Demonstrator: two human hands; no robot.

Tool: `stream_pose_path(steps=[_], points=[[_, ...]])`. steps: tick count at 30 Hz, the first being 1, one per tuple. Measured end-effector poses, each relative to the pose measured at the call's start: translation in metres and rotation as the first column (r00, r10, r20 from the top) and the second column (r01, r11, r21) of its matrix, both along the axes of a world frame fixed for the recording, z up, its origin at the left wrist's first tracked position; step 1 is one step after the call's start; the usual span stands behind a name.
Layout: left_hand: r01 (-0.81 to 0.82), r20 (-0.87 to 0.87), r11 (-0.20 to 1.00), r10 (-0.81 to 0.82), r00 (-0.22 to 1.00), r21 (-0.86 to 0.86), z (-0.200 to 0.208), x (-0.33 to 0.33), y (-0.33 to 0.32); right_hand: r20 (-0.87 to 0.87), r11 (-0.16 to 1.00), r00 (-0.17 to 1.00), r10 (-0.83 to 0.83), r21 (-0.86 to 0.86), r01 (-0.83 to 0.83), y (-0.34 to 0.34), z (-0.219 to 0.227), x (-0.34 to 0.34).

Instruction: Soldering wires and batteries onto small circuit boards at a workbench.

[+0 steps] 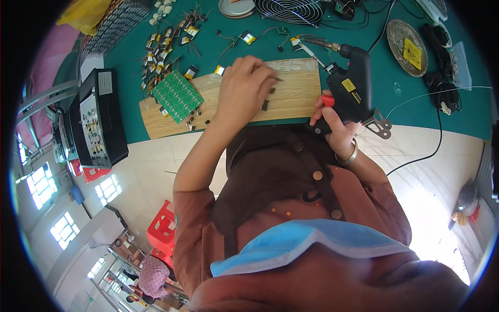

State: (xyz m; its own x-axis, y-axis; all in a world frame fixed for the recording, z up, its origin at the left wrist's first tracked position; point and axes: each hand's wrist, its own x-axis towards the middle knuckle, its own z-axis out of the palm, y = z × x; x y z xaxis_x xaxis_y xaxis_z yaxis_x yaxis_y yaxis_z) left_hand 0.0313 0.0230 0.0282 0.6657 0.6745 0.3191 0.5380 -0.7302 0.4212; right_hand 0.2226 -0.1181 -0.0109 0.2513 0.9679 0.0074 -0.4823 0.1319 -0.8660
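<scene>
My right hand (337, 130) is wrapped around the handle of a black soldering gun (353, 86) with a red trigger. Its metal tip points left, above the far edge of a wooden board (296, 99). Over the middle of that board is my left hand (243, 88), fingers curled together. A thin dark end shows by its fingertips, too small to name. Beside the left hand lie a small black part (265, 105) and a battery cell with yellow tape (219, 69). A green circuit board panel (178, 98) rests on the board's left end, with tiny loose parts near it.
Several wired battery cells (158, 54) lie heaped at the far left. A fan grille (288, 9) stands at the back. To the right are a round dish (393, 39) with a yellow sponge (412, 53) and coiled black cables (436, 86). A black case (112, 122) stands left.
</scene>
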Motion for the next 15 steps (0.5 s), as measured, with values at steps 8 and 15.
stream_pose_path(steps=[8, 15], points=[[0.101, 0.096, 0.992, -0.108, 0.990, 0.077, -0.007, -0.006, -0.009, -0.014, 1.000, 1.000, 0.000, -0.008, 0.000, 0.002, 0.001, 0.001], [0.088, -0.031, 0.968, -0.083, 0.996, 0.233, -0.013, -0.008, -0.011, 0.045, 0.996, 0.996, -0.077, -0.045, 0.079, 0.005, 0.004, -0.005]])
